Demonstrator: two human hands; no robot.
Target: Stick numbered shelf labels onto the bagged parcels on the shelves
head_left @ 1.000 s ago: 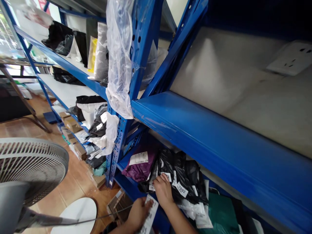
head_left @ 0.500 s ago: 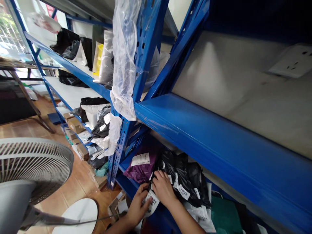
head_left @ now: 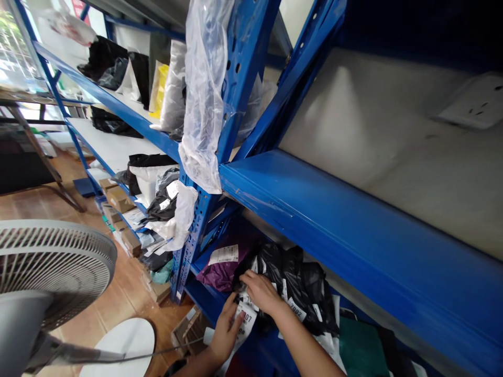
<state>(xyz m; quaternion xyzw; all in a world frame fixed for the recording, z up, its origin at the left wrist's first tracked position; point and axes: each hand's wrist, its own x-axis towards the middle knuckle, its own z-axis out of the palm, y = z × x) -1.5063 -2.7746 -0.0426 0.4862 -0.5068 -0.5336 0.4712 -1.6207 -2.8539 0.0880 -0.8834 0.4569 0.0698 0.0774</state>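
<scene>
My left hand [head_left: 227,330] grips a parcel by its white numbered label [head_left: 247,318] at the front of a low blue shelf [head_left: 204,298]. My right hand [head_left: 261,291] reaches over it, fingers curled onto black plastic mailer bags [head_left: 298,283] that carry white numbered tags. A purple mailer bag [head_left: 223,267] with a white shipping label lies just left of both hands. A dark green bag [head_left: 359,343] lies to the right of my right forearm.
A blue steel rack [head_left: 314,209] fills the view, with clear plastic wrap [head_left: 204,104] hanging from its upright. Shelves to the left hold black and white bags and cardboard boxes [head_left: 118,199]. A grey floor fan [head_left: 47,272] stands at lower left on a wooden floor.
My left hand rose from below the shelf edge to the shelf front with the labelled parcel. My right hand shifted slightly left over the black bags.
</scene>
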